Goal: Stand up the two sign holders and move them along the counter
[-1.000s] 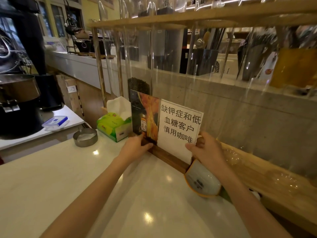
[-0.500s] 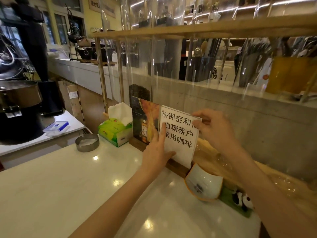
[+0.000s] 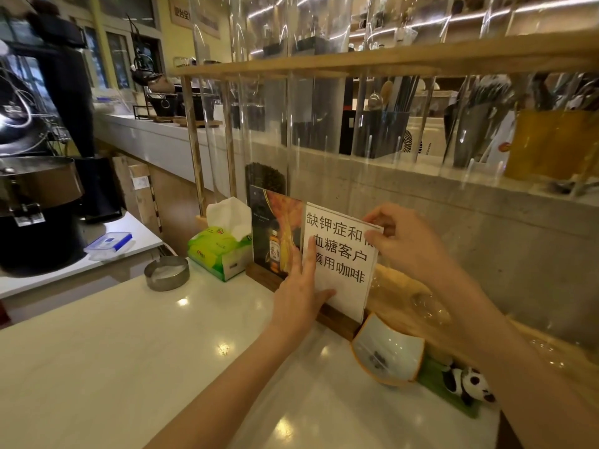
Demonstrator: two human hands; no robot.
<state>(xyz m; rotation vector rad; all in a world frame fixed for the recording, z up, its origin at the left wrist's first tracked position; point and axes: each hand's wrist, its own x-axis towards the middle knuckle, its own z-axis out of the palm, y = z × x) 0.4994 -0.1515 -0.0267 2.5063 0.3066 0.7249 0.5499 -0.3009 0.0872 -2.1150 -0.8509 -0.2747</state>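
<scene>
Two sign holders stand upright side by side at the back of the white counter [image 3: 129, 351], each on a dark wooden base. The left sign holder [image 3: 274, 228] shows a dark and orange picture with a bottle. The right sign holder [image 3: 340, 264] carries a white sheet with black Chinese characters. My left hand [image 3: 301, 286] lies flat against the white sheet's lower left, fingers spread, partly covering the picture sign's lower edge. My right hand [image 3: 398, 241] pinches the white sign's top right corner between thumb and fingers.
A green tissue box [image 3: 220, 251] and a round metal ashtray [image 3: 167, 273] sit left of the signs. A white and orange dish [image 3: 387, 351] and a panda figurine [image 3: 466, 384] lie to the right. A wooden shelf frame with clear tubes [image 3: 269, 124] rises behind; a coffee roaster [image 3: 35, 196] stands far left.
My right hand rose from the white sign's lower right edge to its top right corner. My left hand shifted right from the picture sign's base onto the white sheet.
</scene>
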